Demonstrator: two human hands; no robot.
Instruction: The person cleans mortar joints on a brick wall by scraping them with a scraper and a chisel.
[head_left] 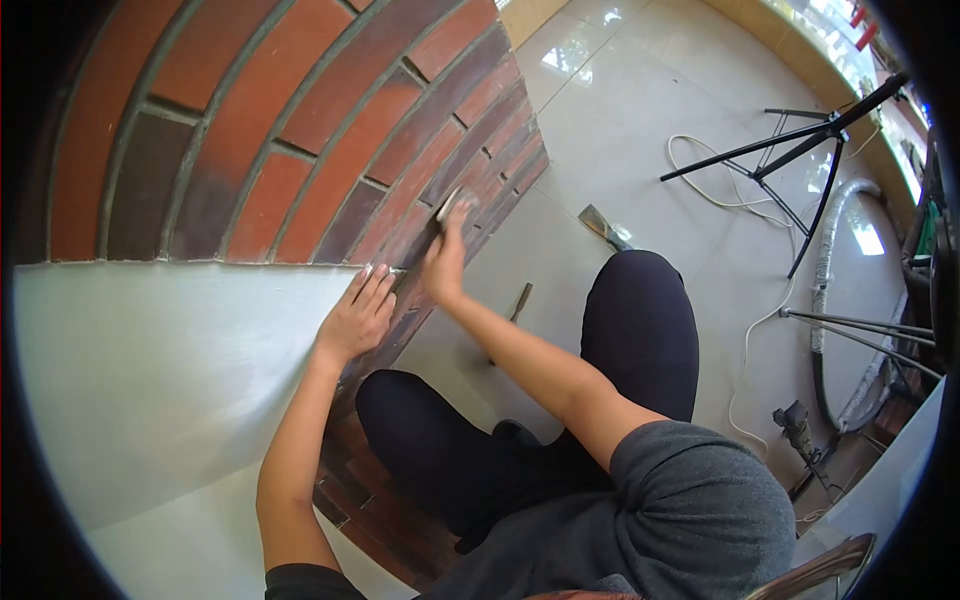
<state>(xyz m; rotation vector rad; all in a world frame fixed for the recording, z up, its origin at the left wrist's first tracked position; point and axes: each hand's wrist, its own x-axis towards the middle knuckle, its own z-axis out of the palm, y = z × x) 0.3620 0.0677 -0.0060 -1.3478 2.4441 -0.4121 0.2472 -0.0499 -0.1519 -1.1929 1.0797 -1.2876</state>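
My right hand presses a small pale flat pad against the brick-faced wall, close to the lower courses. Its fingers are closed around the pad, and the pad's exact kind is hard to make out. My left hand rests with fingers stretched out at the border where the bricks meet a smooth white wall panel. Nothing shows in that hand. Red and dark brown bricks with grey joints make up the wall.
A broad-bladed scraper and a narrow tool lie on the glossy tiled floor near my knees. To the right stand a black tripod, a white cable and a large wrapped ring.
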